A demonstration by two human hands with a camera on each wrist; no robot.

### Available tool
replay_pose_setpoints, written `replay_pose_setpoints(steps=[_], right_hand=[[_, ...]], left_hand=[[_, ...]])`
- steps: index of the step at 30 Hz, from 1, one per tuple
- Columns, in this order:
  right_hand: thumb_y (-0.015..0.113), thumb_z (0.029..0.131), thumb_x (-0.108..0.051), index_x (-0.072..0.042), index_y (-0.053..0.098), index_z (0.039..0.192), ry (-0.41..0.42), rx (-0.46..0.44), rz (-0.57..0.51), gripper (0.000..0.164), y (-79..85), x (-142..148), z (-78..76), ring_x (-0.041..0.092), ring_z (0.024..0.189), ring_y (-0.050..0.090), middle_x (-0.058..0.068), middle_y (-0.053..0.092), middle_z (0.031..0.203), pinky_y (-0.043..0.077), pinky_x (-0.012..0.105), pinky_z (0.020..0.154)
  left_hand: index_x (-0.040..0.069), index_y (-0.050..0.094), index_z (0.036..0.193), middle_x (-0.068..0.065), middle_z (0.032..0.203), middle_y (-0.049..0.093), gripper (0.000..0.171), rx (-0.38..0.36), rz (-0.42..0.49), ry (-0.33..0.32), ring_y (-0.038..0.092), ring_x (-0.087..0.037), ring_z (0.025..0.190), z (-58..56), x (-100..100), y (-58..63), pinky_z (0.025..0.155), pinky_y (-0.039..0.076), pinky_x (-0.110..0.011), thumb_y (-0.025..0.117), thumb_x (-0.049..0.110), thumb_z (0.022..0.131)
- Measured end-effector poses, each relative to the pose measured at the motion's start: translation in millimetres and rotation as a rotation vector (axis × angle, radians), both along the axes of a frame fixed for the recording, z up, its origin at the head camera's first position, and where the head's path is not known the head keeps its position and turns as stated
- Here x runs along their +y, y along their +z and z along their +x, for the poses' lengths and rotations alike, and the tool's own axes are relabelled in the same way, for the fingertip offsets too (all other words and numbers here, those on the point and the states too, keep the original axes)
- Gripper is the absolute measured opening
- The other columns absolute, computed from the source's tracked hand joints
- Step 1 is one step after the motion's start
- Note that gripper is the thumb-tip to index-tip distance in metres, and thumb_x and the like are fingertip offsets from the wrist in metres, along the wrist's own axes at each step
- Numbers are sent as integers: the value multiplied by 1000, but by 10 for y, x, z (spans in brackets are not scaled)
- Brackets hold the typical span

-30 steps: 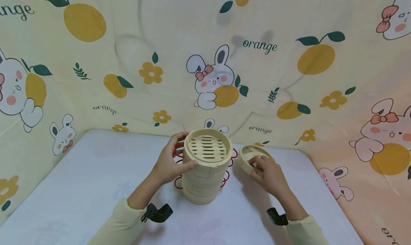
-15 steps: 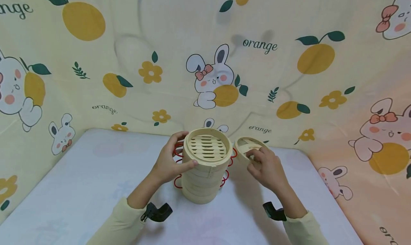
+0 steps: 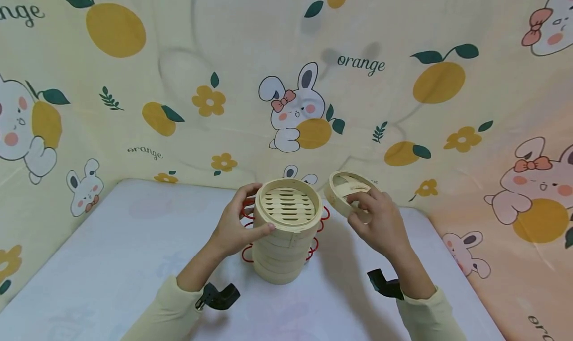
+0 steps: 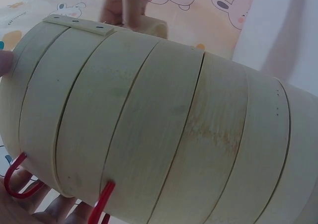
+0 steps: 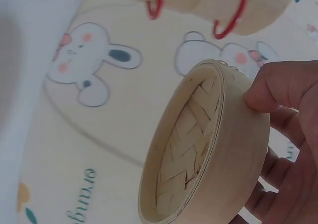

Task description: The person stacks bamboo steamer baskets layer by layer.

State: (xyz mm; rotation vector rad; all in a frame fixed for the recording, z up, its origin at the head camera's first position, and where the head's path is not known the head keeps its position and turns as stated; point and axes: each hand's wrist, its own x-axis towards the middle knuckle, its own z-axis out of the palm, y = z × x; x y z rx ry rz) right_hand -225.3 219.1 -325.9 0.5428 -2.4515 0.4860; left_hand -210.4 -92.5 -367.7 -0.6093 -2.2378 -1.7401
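A tall stack of pale bamboo steamer baskets (image 3: 283, 256) stands upright on the table, its slatted top tier uncovered. My left hand (image 3: 236, 227) holds its upper left side, thumb on the front near the rim and fingers round the back. The left wrist view shows the tiers (image 4: 149, 119) up close, with red loops (image 4: 102, 204) on the side. To the right of the stack, my right hand (image 3: 381, 225) grips a round bamboo steamer lid (image 3: 333, 198), raised and tilted. In the right wrist view the thumb presses the lid's side wall (image 5: 236, 149), and its woven inside shows.
The white table (image 3: 147, 261) extends around the stack. Behind it hangs a cream cloth (image 3: 241, 42) printed with rabbits and oranges. Black wrist mounts (image 3: 219, 296) sit on both forearms.
My right hand has raised the lid from low beside the stack to about the height of its top, tilting it along the way. The left hand and the stack have stayed put.
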Motion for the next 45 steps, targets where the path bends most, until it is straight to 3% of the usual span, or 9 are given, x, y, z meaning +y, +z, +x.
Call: replay_pose_setpoints(steps=[12, 21, 29, 37, 45], right_hand=[[64, 70, -9, -17, 67, 88, 99, 97, -36, 20, 267, -236, 117, 19, 76, 49, 0, 59, 82, 37, 35, 66], [66, 71, -7, -19, 68, 91, 165, 79, -70, 23, 394, -419, 147, 16, 79, 44, -2, 58, 83, 33, 35, 70], [68, 71, -8, -20, 69, 93, 245, 62, -46, 25, 473, -583, 225, 16, 84, 45, -3, 59, 88, 35, 36, 73], [66, 71, -9, -20, 70, 93, 334, 70, -10, 25, 511, -730, 319, 14, 83, 43, -4, 55, 85, 34, 36, 75], [64, 72, -11, -23, 70, 91, 383, 58, 33, 23, 501, -833, 381, 12, 81, 40, -6, 51, 82, 34, 32, 71]], left_hand=[[12, 38, 142, -7, 143, 47, 81, -12, -13, 9, 50, -28, 126, 17, -1, -3, 95, 48, -43, 78, 30, 74], [10, 38, 142, -7, 142, 48, 81, -7, -12, 4, 51, -28, 125, 11, -7, -6, 94, 48, -43, 78, 29, 74], [12, 39, 142, -7, 141, 48, 80, 4, -10, -2, 51, -28, 125, 3, -10, -15, 93, 49, -43, 78, 28, 74], [6, 38, 142, -9, 142, 48, 82, 5, -3, -9, 51, -29, 126, 11, -20, -3, 95, 48, -45, 78, 27, 74], [13, 39, 142, -7, 140, 48, 78, -7, 7, -24, 52, -28, 124, 12, -32, -44, 96, 49, -44, 78, 27, 76]])
